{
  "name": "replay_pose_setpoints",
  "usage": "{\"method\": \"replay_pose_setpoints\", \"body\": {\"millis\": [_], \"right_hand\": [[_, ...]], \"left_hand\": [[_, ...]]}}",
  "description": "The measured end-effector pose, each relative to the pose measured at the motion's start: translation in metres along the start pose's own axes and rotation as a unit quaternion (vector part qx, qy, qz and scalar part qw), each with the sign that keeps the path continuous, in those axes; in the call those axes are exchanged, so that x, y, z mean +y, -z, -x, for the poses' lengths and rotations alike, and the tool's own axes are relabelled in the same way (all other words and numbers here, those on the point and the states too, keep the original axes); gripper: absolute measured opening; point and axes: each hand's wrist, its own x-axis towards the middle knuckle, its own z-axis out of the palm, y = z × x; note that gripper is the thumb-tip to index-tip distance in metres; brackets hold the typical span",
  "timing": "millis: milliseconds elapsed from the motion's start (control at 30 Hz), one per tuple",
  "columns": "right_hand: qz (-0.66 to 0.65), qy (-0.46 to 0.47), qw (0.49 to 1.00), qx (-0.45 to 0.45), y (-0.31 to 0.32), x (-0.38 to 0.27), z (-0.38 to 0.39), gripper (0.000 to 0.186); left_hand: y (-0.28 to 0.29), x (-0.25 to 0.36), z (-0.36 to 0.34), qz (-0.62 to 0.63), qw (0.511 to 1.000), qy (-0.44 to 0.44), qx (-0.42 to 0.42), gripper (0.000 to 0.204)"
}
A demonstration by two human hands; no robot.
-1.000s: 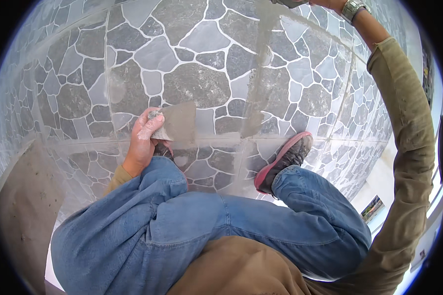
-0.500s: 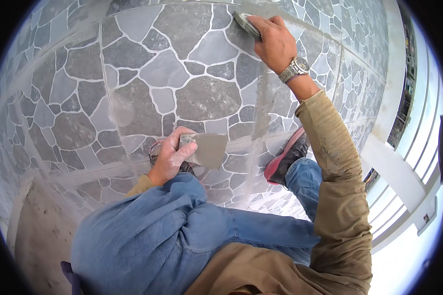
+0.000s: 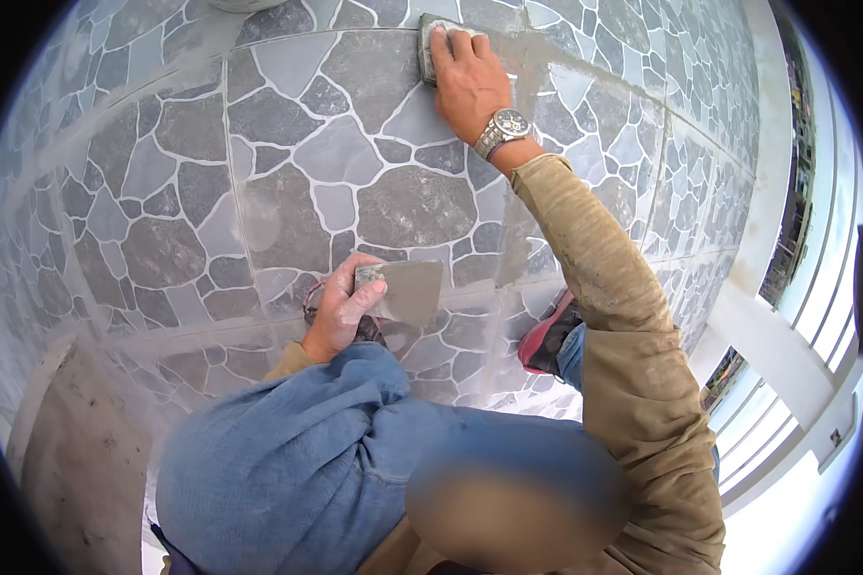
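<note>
My right hand (image 3: 475, 91) reaches far out over the stone-patterned tile floor (image 3: 417, 206). Its fingers press on a grey, mortar-stained sponge pad (image 3: 428, 65), which rests on the tiles beside a joint. Closer to me, my dusty left hand (image 3: 336, 311) grips a flat rectangular scraper (image 3: 416, 292) between thumb and fingers. Grey paste coats the scraper's broad face. It is held over the floor in front of my bent knee, apart from the pad.
Wet grey grout (image 3: 516, 216) is smeared along the joints near my right forearm. My shoe (image 3: 547, 340) stands on the tiles. A white railing (image 3: 777, 340) bounds the right side. A stained upright slab (image 3: 81, 460) is at lower left. A pale rounded object (image 3: 244, 4) shows at the top edge.
My right hand has moved left with the sponge pad, which is now turned more upright in the view. The left hand keeps its grip on the scraper. The view has shifted slightly.
</note>
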Motion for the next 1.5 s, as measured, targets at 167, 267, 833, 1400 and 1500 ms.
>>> {"method": "replay_pose_setpoints", "body": {"millis": [167,267,833,1400,1500], "right_hand": [[-0.135,-0.024,0.983,-0.119,0.040,-0.017,0.007,0.054],[-0.024,-0.189,0.980,-0.060,0.044,0.041,0.002,0.028],[-0.183,-0.083,0.979,-0.035,0.034,-0.019,-0.047,0.032],[-0.126,0.017,0.991,-0.044,0.015,-0.061,0.000,0.054],[-0.171,0.071,0.977,-0.106,0.044,-0.039,-0.005,0.045]], "left_hand": [[0.007,0.000,0.004,0.014,1.000,0.009,0.011,0.031],[0.005,-0.004,0.004,-0.002,0.999,-0.035,0.009,0.031],[0.016,-0.009,0.007,0.028,0.999,-0.019,0.002,0.033],[0.004,-0.003,0.008,0.031,0.998,-0.042,0.045,0.031],[0.007,-0.002,0.010,0.036,0.997,-0.045,0.046,0.031]]}}
